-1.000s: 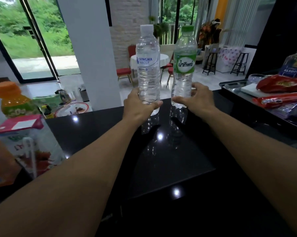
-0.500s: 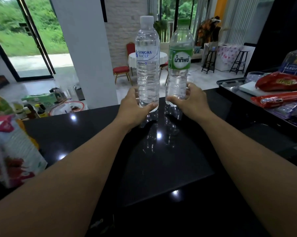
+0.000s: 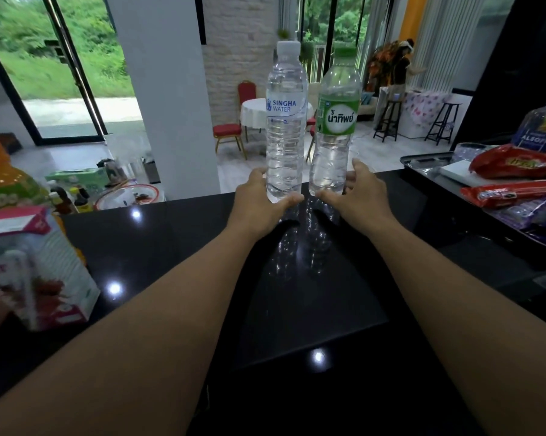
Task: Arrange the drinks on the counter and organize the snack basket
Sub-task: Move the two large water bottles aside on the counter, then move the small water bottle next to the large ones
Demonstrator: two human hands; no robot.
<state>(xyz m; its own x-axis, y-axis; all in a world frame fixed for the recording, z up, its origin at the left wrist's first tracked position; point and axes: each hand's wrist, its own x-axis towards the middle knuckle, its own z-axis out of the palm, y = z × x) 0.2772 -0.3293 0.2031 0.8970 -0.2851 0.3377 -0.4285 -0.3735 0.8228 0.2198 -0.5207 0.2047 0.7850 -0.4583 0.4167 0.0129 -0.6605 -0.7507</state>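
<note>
Two clear water bottles stand upright side by side near the far edge of the black counter (image 3: 297, 294). The white-capped Singha bottle (image 3: 285, 143) is on the left, and my left hand (image 3: 259, 202) wraps its base. Right beside it, almost touching, is the green-label bottle (image 3: 334, 152). My right hand (image 3: 356, 196) cups its base loosely, thumb in front and fingers behind. At the right, a dark snack tray (image 3: 422, 160) holds a red snack bag (image 3: 517, 162) and a long red packet (image 3: 517, 193).
At the left edge stand an orange juice bottle (image 3: 1, 174) and a pink-and-white drink carton (image 3: 36, 265). A blue-labelled bag (image 3: 545, 127) rises behind the snacks. Beyond the counter's far edge, a lower surface holds a bowl and small bottles (image 3: 76, 199).
The green-label bottle has slid left until it nearly touches the Singha bottle. My right hand's fingers have loosened around its base. The view has shifted slightly.
</note>
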